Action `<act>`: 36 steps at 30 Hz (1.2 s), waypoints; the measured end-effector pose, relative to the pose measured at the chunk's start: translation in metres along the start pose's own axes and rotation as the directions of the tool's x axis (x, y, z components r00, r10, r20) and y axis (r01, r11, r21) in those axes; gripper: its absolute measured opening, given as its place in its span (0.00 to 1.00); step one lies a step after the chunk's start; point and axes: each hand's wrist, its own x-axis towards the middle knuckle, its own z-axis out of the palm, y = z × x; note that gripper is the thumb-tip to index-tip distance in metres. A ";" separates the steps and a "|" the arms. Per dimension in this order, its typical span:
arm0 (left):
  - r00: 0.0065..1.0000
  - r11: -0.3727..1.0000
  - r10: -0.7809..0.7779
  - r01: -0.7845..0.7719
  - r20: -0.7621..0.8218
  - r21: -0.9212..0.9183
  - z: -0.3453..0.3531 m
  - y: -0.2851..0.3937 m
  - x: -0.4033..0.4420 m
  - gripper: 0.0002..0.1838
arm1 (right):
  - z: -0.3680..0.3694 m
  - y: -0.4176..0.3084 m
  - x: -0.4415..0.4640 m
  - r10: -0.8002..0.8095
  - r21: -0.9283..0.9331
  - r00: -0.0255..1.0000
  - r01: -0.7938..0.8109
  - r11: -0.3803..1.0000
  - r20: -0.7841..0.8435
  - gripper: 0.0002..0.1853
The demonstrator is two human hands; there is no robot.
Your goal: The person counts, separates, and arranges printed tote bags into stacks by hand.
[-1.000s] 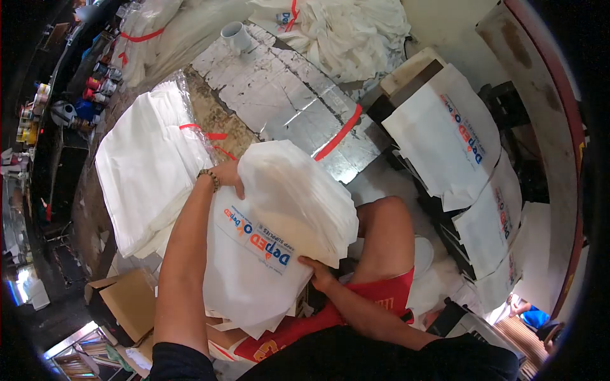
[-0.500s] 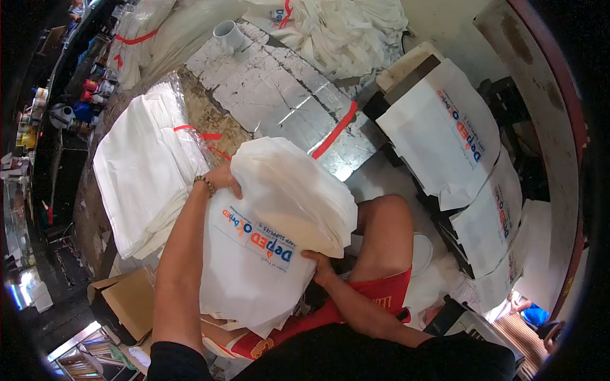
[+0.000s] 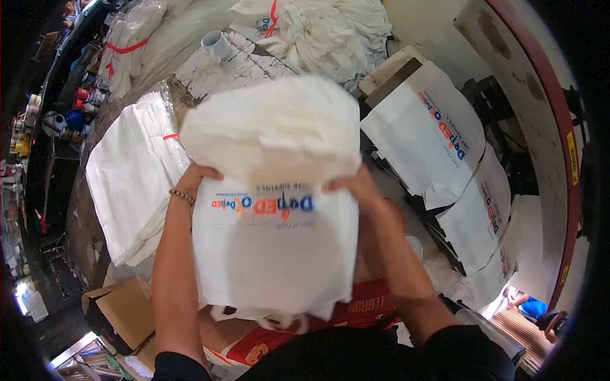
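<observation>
A stack of white cloth bags point(image 3: 279, 267) with a printed "DepED" logo is held up in front of me, its far part bent over and blurred. My left hand point(image 3: 200, 179) grips the stack's left edge, thumb on top, a beaded bracelet on the wrist. On the opposite edge, my right hand point(image 3: 357, 189) is closed on the stack too, its thumb pressing beside the print. The fingers under the bags are hidden. To the left, near my left hand, lies a pile of plain white bags point(image 3: 130, 181) with a red tie and clear plastic.
Printed white bags point(image 3: 426, 127) overlap on dark supports at the right. A white mug point(image 3: 216, 46) stands on the worn tabletop point(image 3: 251, 63). Behind is a heap of white bags point(image 3: 330, 38). An open cardboard box point(image 3: 124, 311) sits low left, and paint containers point(image 3: 89, 95) line the left side.
The stack has turned from a slant to nearly square with me and moved up and forward. My right hand has shifted up and right along its edge; my left hand has moved slightly left.
</observation>
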 end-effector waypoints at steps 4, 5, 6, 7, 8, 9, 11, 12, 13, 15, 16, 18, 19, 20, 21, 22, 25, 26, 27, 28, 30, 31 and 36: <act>0.993 0.964 -0.068 0.040 -0.099 -0.262 0.020 0.002 0.001 0.15 | -0.029 -0.049 0.116 0.178 -0.156 0.969 -0.152 0.976 0.173 0.21; 0.990 0.944 -0.086 0.044 -0.115 -0.328 0.025 -0.006 0.009 0.14 | -0.036 -0.049 0.150 0.305 -0.210 0.928 -0.261 0.942 0.215 0.19; 0.982 0.997 -0.032 0.019 -0.186 -0.070 0.033 -0.015 0.013 0.13 | -0.045 -0.005 0.194 0.279 -0.231 0.926 -0.221 0.947 0.254 0.17; 0.970 1.000 -0.019 0.015 -0.244 -0.018 0.030 -0.034 0.025 0.13 | -0.054 0.039 0.237 0.252 -0.250 0.922 -0.180 0.951 0.293 0.16; 0.953 0.999 -0.002 0.014 -0.304 0.039 0.021 -0.061 0.045 0.14 | -0.062 0.081 0.279 0.224 -0.265 0.917 -0.138 0.954 0.330 0.14; 0.933 0.995 0.024 0.013 -0.359 0.099 0.011 -0.075 0.062 0.15 | -0.057 0.075 0.267 0.179 -0.356 0.966 -0.104 0.928 0.184 0.12; 0.930 0.910 0.272 -0.165 -0.248 0.380 -0.007 -0.096 0.070 0.16 | -0.051 0.056 0.258 0.316 -0.428 0.947 -0.261 0.865 0.063 0.11; 0.915 0.885 0.328 -0.210 -0.237 0.415 -0.009 -0.098 0.074 0.15 | -0.051 0.054 0.255 0.282 -0.406 0.955 -0.223 0.887 0.091 0.11; 0.896 0.857 0.383 -0.253 -0.225 0.449 -0.009 -0.097 0.075 0.14 | -0.053 0.051 0.256 0.238 -0.379 0.964 -0.177 0.908 0.120 0.11; 0.869 0.884 0.387 -0.255 -0.307 0.393 -0.012 -0.099 0.082 0.14 | -0.045 0.037 0.263 0.200 -0.367 0.964 -0.124 0.922 0.177 0.11; 0.854 0.885 0.396 -0.258 -0.337 0.388 -0.017 -0.101 0.088 0.15 | -0.038 0.021 0.267 0.204 -0.385 0.958 -0.114 0.916 0.201 0.10; 0.827 0.862 0.435 -0.269 -0.356 0.429 -0.041 -0.105 0.109 0.15 | -0.036 0.027 0.315 0.165 -0.490 0.945 -0.005 0.872 0.284 0.11; 0.817 0.859 0.447 -0.276 -0.365 0.432 -0.048 -0.103 0.117 0.14 | -0.029 0.016 0.333 0.147 -0.469 0.911 0.057 0.881 0.387 0.11; 0.813 0.869 0.445 -0.290 -0.376 0.401 -0.052 -0.085 0.116 0.12 | -0.015 -0.001 0.350 0.125 -0.440 0.866 0.117 0.890 0.485 0.11; 0.808 0.878 0.443 -0.302 -0.389 0.371 -0.055 -0.068 0.116 0.11 | 0.000 -0.020 0.367 0.107 -0.455 0.837 0.179 0.872 0.536 0.11; 0.812 0.906 0.406 -0.296 -0.420 0.303 -0.058 -0.053 0.120 0.11 | 0.012 -0.039 0.383 0.090 -0.461 0.804 0.242 0.854 0.588 0.11; 0.806 0.932 0.362 -0.311 -0.469 0.185 -0.076 -0.022 0.143 0.12 | 0.046 -0.090 0.421 0.127 -0.470 0.735 0.281 0.837 0.666 0.10; 0.798 0.920 0.391 -0.332 -0.459 0.208 -0.082 -0.017 0.152 0.11 | 0.052 -0.089 0.444 0.286 -0.515 0.794 0.040 0.856 0.536 0.10; 0.788 0.906 0.422 -0.356 -0.449 0.228 -0.088 -0.013 0.160 0.11 | 0.052 -0.085 0.459 0.238 -0.538 0.776 0.151 0.830 0.585 0.10; 0.801 0.926 0.376 -0.338 -0.466 0.165 -0.089 -0.011 0.164 0.11 | 0.053 -0.092 0.458 0.196 -0.551 0.750 0.257 0.794 0.632 0.11; 0.822 0.952 0.282 -0.302 -0.495 0.040 -0.086 -0.008 0.165 0.11 | 0.053 -0.100 0.456 0.157 -0.670 0.783 0.389 0.632 0.602 0.25; 0.828 0.959 0.242 -0.283 -0.505 -0.005 -0.083 -0.005 0.163 0.12 | 0.052 -0.104 0.455 0.137 -0.722 0.798 0.439 0.535 0.587 0.32; 0.765 0.929 0.265 -0.365 -0.587 -0.057 -0.042 0.022 0.120 0.23 | 0.035 -0.139 0.401 0.096 -0.831 0.956 0.189 0.523 0.278 0.57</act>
